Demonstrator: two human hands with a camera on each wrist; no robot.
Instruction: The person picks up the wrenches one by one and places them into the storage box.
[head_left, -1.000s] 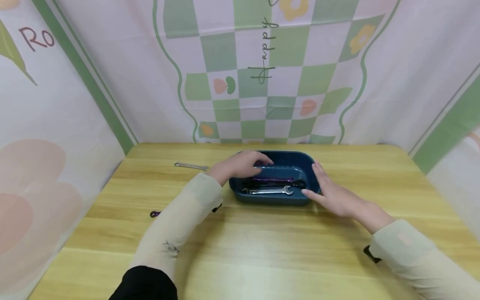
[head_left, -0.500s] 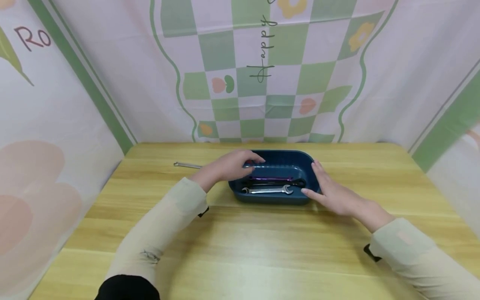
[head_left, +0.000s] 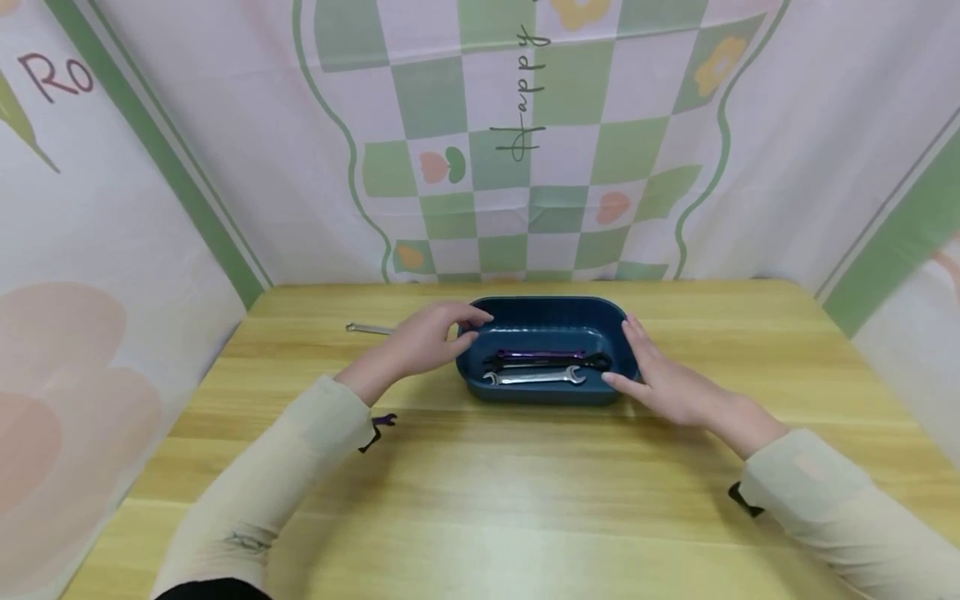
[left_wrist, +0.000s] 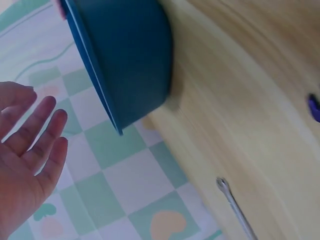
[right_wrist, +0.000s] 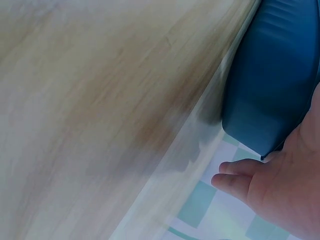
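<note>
A dark blue bin (head_left: pixel 551 305) stands on the table with several wrenches in it. Among them are a silver open-end wrench (head_left: pixel 534 378), a black wrench (head_left: pixel 597 361) and a purple wrench (head_left: pixel 540 355). My left hand (head_left: pixel 431 337) hovers at the bin's left end, fingers loosely bent and holding nothing; the left wrist view shows them apart from the bin wall (left_wrist: pixel 125 55). My right hand (head_left: pixel 671 383) rests against the bin's right end, its fingers fairly straight along the rim and its thumb at the front corner. In the right wrist view, two fingers (right_wrist: pixel 235 175) extend past the bin's corner.
Left of the bin, a silver wrench (head_left: pixel 367 328) lies on the wooden table (head_left: pixel 510 500), partly behind my left hand. Another purple wrench (head_left: pixel 386 419) shows beside my left sleeve, mostly covered. Patterned cloth (head_left: pixel 495 208) hangs behind the table.
My left hand has drawn back to the left, from over the bin to its left rim. The wrenches in the bin lie as before. My right hand stays on the bin's right end.
</note>
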